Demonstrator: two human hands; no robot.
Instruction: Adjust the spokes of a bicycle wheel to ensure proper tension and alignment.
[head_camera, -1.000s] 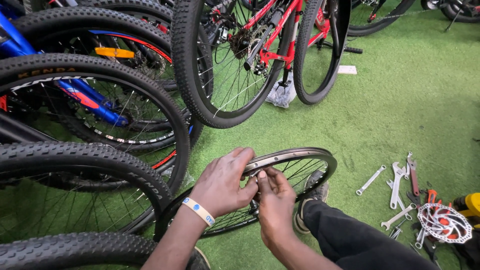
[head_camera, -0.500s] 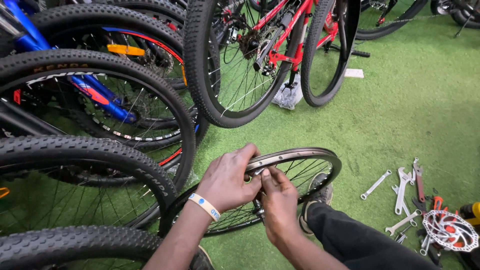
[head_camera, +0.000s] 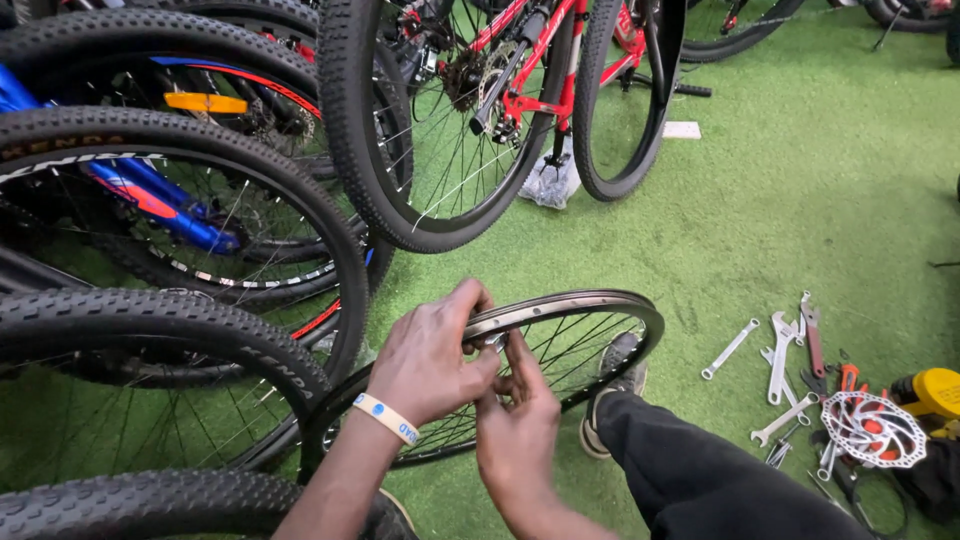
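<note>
Tyred wheels (head_camera: 170, 200) crowd the left. The left hand (head_camera: 430, 362) curls shut over the bare rim (head_camera: 585, 303), which stands on the turf (head_camera: 800, 200). The right hand (head_camera: 515, 425) pinches something at its inner edge (likely a spoke nipple, too small to tell). Spanners (head_camera: 775, 350) lie right, partly cut off.

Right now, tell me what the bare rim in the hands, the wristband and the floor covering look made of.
Bare rim: likely aluminium, a dull silver sheen with thin wire spokes. Wristband: probably paper or soft plastic, a flat pale printed strip. Floor covering: synthetic turf, short even green fibres.
</note>
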